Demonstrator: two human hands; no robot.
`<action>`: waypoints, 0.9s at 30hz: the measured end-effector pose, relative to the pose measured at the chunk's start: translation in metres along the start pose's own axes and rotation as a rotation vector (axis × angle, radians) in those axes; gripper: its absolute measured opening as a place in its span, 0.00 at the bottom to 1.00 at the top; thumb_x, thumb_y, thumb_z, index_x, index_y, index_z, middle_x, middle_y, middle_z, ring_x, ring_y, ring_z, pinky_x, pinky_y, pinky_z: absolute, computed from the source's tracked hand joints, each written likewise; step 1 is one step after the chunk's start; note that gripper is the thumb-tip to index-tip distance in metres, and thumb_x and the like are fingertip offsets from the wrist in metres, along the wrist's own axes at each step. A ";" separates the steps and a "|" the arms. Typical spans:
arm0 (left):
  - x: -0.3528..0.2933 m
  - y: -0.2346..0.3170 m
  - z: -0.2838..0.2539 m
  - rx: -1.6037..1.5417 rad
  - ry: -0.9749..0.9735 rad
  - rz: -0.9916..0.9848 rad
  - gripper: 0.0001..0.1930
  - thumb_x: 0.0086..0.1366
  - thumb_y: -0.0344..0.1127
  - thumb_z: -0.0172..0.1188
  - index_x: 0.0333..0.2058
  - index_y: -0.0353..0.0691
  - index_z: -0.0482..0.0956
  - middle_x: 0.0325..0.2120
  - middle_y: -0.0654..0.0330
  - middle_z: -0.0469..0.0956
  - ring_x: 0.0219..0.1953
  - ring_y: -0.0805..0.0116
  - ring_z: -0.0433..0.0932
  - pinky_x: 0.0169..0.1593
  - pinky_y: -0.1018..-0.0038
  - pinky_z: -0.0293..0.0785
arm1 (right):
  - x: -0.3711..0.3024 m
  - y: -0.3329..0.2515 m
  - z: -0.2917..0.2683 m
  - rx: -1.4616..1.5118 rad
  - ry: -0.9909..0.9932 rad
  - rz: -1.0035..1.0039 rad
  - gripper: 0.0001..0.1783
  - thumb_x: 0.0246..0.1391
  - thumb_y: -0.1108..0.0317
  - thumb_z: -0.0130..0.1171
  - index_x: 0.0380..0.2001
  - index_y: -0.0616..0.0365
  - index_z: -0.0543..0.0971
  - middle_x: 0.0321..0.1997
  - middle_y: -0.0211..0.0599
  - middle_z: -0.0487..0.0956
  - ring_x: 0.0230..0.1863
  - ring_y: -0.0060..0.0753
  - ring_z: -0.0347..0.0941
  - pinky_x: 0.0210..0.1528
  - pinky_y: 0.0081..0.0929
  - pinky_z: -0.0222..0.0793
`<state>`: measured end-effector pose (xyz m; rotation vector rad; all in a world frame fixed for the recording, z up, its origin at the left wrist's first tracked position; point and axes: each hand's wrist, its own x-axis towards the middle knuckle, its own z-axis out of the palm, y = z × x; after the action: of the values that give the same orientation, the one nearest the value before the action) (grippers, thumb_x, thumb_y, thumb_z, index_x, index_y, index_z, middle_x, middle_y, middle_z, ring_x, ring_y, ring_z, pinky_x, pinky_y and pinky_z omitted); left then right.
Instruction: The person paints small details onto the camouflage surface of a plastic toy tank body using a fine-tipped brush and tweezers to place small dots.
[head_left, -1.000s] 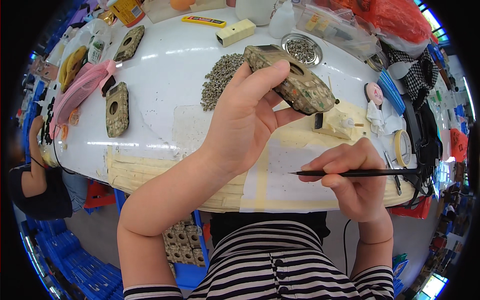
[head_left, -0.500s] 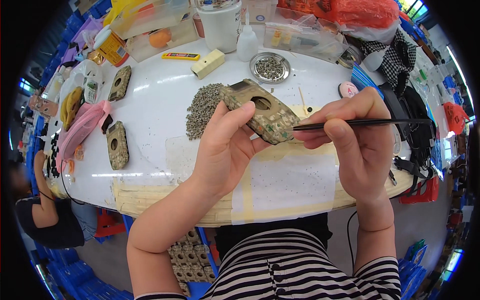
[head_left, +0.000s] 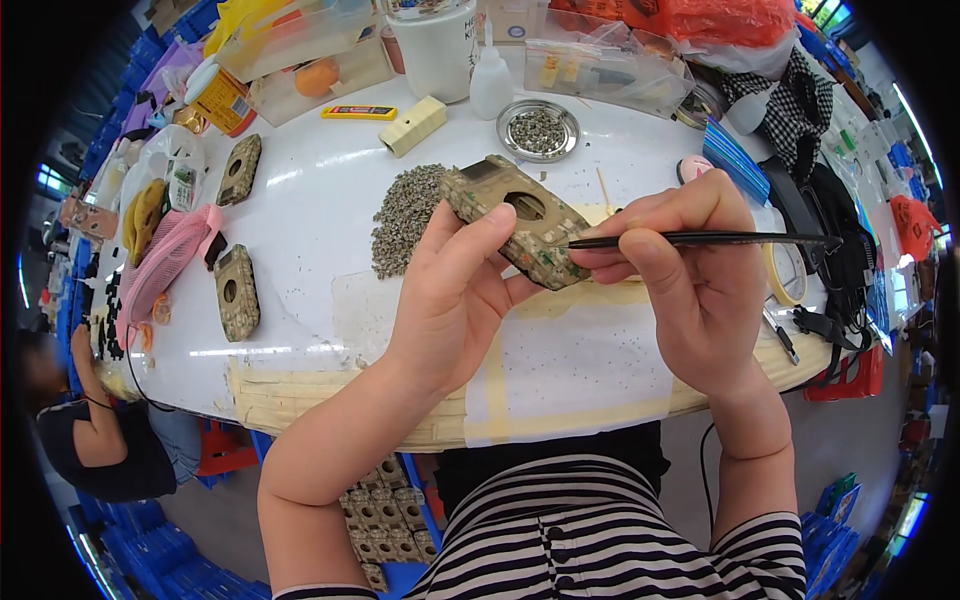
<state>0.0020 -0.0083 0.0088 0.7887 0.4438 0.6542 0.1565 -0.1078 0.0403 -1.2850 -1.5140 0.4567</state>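
Our left hand (head_left: pixel 455 300) has its grip closed around a camouflage-painted plastic model hull with a round hole (head_left: pixel 515 220), raised above the white round worktop (head_left: pixel 320 200). Our right hand (head_left: pixel 690 280) pinches a thin black brush (head_left: pixel 700 239), tip touching the hull. Behind, a round metal dish (head_left: pixel 539 128) holds small grey pieces.

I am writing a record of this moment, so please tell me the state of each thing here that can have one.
Left hand: grip shut on camouflage shell.
Camouflage shell: held tilted above the table.
Right hand: grip shut on black tool.
Black tool: level, tip at the shell.
Metal dish: filled with small parts.
Grey pellets: loose heap on the table.
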 end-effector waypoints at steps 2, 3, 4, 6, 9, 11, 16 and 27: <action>0.000 0.000 0.001 -0.005 0.005 0.002 0.19 0.68 0.40 0.46 0.53 0.38 0.65 0.47 0.54 0.75 0.49 0.65 0.76 0.53 0.65 0.74 | 0.000 0.001 0.000 -0.006 -0.006 -0.001 0.10 0.63 0.69 0.49 0.38 0.67 0.66 0.38 0.44 0.76 0.37 0.34 0.80 0.38 0.21 0.79; 0.000 0.000 0.001 -0.005 0.004 -0.001 0.19 0.68 0.40 0.46 0.53 0.38 0.65 0.47 0.54 0.75 0.49 0.65 0.76 0.53 0.65 0.74 | -0.001 0.001 0.000 -0.010 -0.009 -0.001 0.10 0.63 0.69 0.49 0.38 0.67 0.66 0.38 0.44 0.76 0.37 0.34 0.80 0.38 0.21 0.79; 0.000 0.000 0.001 -0.006 0.003 -0.004 0.18 0.68 0.40 0.46 0.53 0.38 0.65 0.47 0.54 0.75 0.49 0.65 0.76 0.53 0.65 0.74 | -0.001 0.001 0.000 -0.014 -0.007 0.000 0.10 0.63 0.69 0.50 0.38 0.67 0.66 0.38 0.44 0.76 0.37 0.34 0.80 0.39 0.21 0.79; 0.000 0.000 0.000 -0.011 -0.001 -0.008 0.18 0.68 0.40 0.46 0.53 0.38 0.65 0.47 0.54 0.75 0.49 0.65 0.76 0.53 0.65 0.74 | -0.001 0.001 0.000 -0.020 -0.006 0.003 0.10 0.63 0.69 0.50 0.38 0.67 0.67 0.38 0.44 0.76 0.38 0.34 0.80 0.39 0.21 0.79; 0.001 0.000 -0.001 -0.025 -0.011 -0.011 0.18 0.68 0.40 0.46 0.53 0.38 0.65 0.48 0.55 0.75 0.50 0.66 0.76 0.53 0.66 0.74 | -0.001 0.002 0.000 -0.026 -0.004 -0.020 0.10 0.62 0.70 0.51 0.38 0.68 0.67 0.38 0.45 0.76 0.38 0.34 0.80 0.39 0.21 0.78; 0.001 0.000 -0.001 -0.028 -0.009 -0.011 0.18 0.68 0.39 0.46 0.53 0.38 0.65 0.48 0.55 0.75 0.50 0.66 0.76 0.53 0.66 0.74 | -0.001 0.002 0.001 -0.024 -0.003 -0.012 0.10 0.62 0.70 0.51 0.38 0.67 0.67 0.38 0.45 0.76 0.38 0.34 0.80 0.39 0.21 0.78; 0.001 -0.001 -0.002 -0.031 -0.016 -0.012 0.18 0.68 0.39 0.46 0.53 0.39 0.65 0.48 0.55 0.75 0.50 0.66 0.76 0.53 0.66 0.74 | -0.002 0.003 0.003 0.007 0.051 -0.013 0.09 0.59 0.71 0.55 0.36 0.67 0.69 0.35 0.41 0.75 0.35 0.29 0.77 0.36 0.20 0.76; 0.000 0.000 -0.002 -0.030 -0.024 -0.011 0.17 0.68 0.38 0.46 0.53 0.38 0.65 0.48 0.55 0.75 0.50 0.66 0.76 0.53 0.66 0.74 | -0.003 0.006 0.013 0.096 0.187 -0.018 0.07 0.54 0.74 0.62 0.30 0.66 0.75 0.29 0.35 0.72 0.28 0.23 0.72 0.30 0.18 0.69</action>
<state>0.0009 -0.0070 0.0069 0.7647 0.4159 0.6395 0.1479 -0.1042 0.0289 -1.2039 -1.3309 0.3819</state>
